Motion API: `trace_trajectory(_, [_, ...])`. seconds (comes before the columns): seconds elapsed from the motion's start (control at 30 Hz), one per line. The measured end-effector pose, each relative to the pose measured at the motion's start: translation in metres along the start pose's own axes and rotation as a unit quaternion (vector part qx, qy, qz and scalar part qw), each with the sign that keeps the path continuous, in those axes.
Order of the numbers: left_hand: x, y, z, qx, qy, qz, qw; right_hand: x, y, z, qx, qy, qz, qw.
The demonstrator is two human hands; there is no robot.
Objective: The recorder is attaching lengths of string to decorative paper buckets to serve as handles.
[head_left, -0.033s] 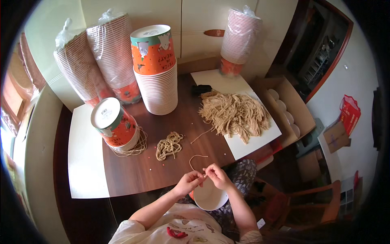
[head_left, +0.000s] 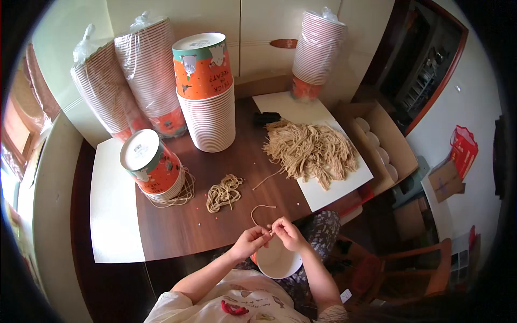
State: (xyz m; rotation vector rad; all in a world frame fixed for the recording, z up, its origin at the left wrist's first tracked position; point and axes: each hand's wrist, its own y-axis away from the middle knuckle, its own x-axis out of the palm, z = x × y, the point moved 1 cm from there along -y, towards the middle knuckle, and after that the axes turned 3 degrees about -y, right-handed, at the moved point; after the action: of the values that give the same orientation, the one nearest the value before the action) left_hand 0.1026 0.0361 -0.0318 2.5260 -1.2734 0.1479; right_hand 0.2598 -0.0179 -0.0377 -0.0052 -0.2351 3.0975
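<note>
A white-lined paper bucket (head_left: pixel 279 259) sits in my lap, its open mouth facing up at me. Above its far rim my left hand (head_left: pixel 252 241) and my right hand (head_left: pixel 287 233) meet, both closed in a pinch on a tan cord (head_left: pixel 257 211). The cord's loose end curls from my fingers onto the table edge. What the fingertips do with it is partly hidden. A small tangle of tan cord (head_left: pixel 224 192) lies on the table ahead of my left hand. Beyond my right hand is a big heap of cut cords (head_left: pixel 315 151).
An upside-down orange bucket stack (head_left: pixel 156 167) with cord around its base stands left. Behind it rise a tall bucket stack (head_left: pixel 206 118) and bagged stacks (head_left: pixel 151 70); another bagged stack (head_left: pixel 318 51) is far right. A cardboard box (head_left: pixel 401 148) flanks the table, a wooden chair (head_left: pixel 420 269) nearer.
</note>
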Motion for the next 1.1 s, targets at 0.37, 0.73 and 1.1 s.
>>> trace_trajectory(0.37, [0.000, 0.004, -0.007, 0.015, -0.064, -0.039, 0.997, 0.013, 0.009, 0.011, 0.083, -0.046, -0.025, 0.995])
trace_trajectory(0.73, [0.005, 0.004, -0.006, 0.097, -0.048, -0.073, 0.991, 0.014, 0.017, 0.002, 0.054, 0.032, -0.067, 0.996])
trace_trajectory(1.1, [-0.007, 0.004, 0.012, 0.017, -0.154, -0.073, 0.985, 0.018, 0.020, 0.017, 0.000, 0.241, -0.135, 0.961])
